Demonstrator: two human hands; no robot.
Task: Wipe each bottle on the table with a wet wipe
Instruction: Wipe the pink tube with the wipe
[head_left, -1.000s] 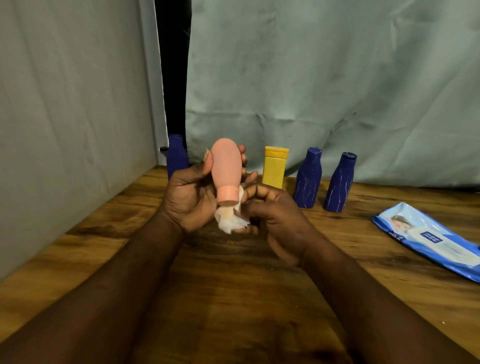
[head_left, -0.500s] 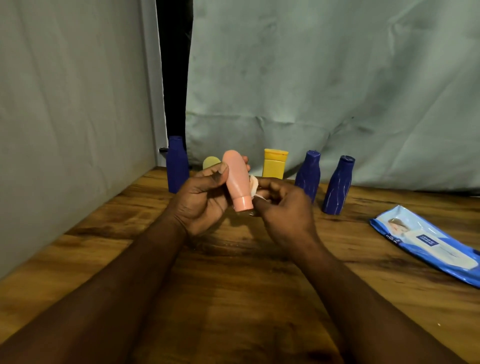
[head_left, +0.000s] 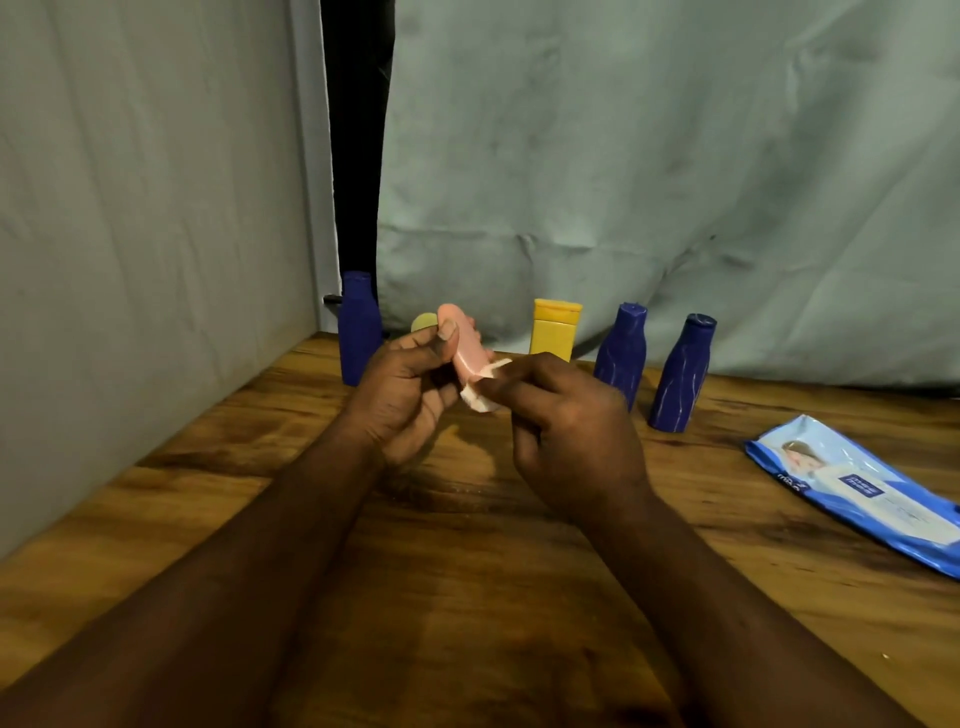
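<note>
- Wooden worktop (head_left: 218, 519), grey cloth (head_left: 649, 156) behind (creased)
- Blue bottles (head_left: 621, 351), yellow bottle (head_left: 555, 332), wipes pack (head_left: 857, 493) on it
- Left hand (head_left: 405, 395) grips pink bottle (head_left: 467, 353); right hand (head_left: 571, 431) pinches wipe (head_left: 478, 400) against it

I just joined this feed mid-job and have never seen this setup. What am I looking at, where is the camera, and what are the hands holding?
There is no machine here: a person works with bare hands, and the single camera sits on their head, looking forward and down. The left hand grips a pink plastic bottle, held tilted. The right hand pinches a white wet wipe against the bottle's lower end. On the brown wooden table, three dark blue plastic bottles and a yellow plastic bottle stand along the back. A rounded yellowish thing is mostly hidden behind the left hand. A blue wet-wipe packet lies flat on the right.
</note>
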